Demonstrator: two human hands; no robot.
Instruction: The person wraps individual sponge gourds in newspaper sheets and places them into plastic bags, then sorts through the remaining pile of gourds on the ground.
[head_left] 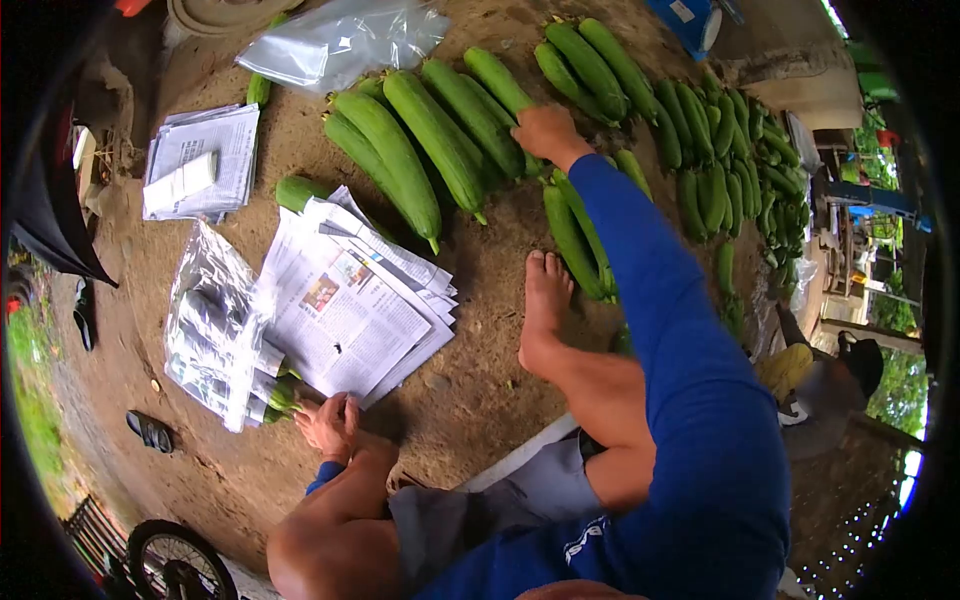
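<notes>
My right hand point(545, 133) reaches far forward and closes on one long green gourd point(505, 95) in the row of large gourds point(420, 150) laid on the dirt ground. My left hand point(328, 422) rests near the lower edge of a spread stack of newspaper sheets point(345, 305), fingers loosely apart, holding nothing. Beside it lies a clear plastic bag point(215, 330) containing gourds wrapped in newspaper. My bare foot point(545, 305) sits between the newspaper and more gourds point(575, 235).
A big pile of smaller gourds point(725, 170) spreads at the right. Another paper stack point(200, 160) and empty plastic bags point(340, 40) lie at the back. A seated person point(825, 385) is at the right. A sandal point(150, 430) and a wheel point(180, 560) are at the lower left.
</notes>
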